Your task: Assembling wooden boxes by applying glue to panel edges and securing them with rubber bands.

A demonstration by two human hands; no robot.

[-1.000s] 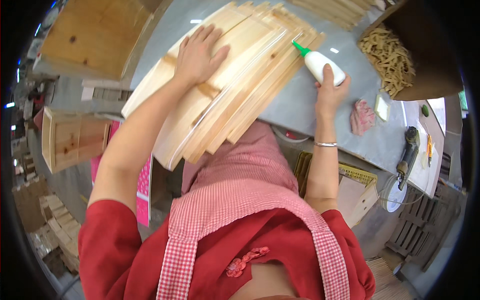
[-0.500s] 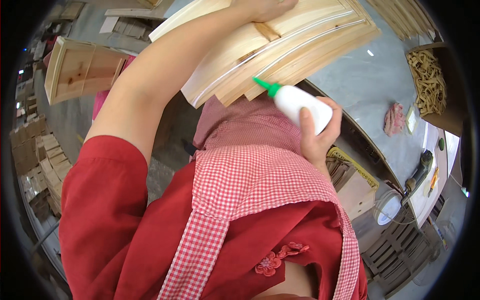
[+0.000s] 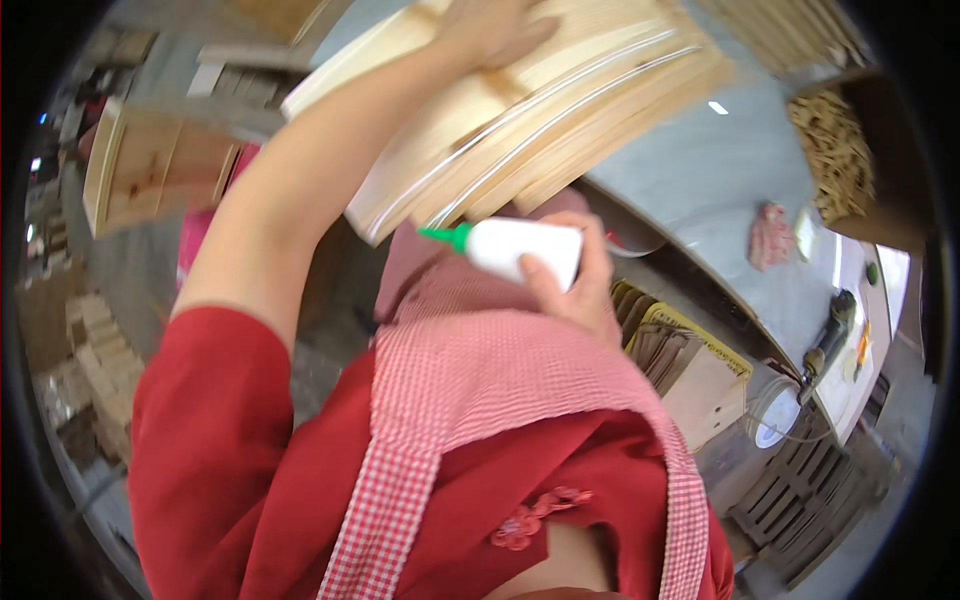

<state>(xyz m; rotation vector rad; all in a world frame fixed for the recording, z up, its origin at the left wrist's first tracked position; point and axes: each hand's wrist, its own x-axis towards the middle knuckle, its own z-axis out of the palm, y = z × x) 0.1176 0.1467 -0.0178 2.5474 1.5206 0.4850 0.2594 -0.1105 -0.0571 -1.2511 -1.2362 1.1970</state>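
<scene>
A stack of pale wooden panels lies in front of me at the top, its stepped edges fanned toward me. White lines of what looks like glue run along two or more of those edges. My left hand rests on the top panel with its fingers stretched out, partly cut off by the picture's upper edge. My right hand is wrapped round a white squeeze bottle with a green nozzle. The tip points left, just below the panels' near left corner, by the end of a white line.
Left stands a wooden box-like piece. On the grey table to the right are a crumpled pink cloth, a carton of wood strips and a dark power tool. Below the table edge are a yellow crate and a white bucket.
My right hand has brought the bottle left and down along the panel edge to its near left end. A second white line now reaches farther left. My left hand stays on the panels.
</scene>
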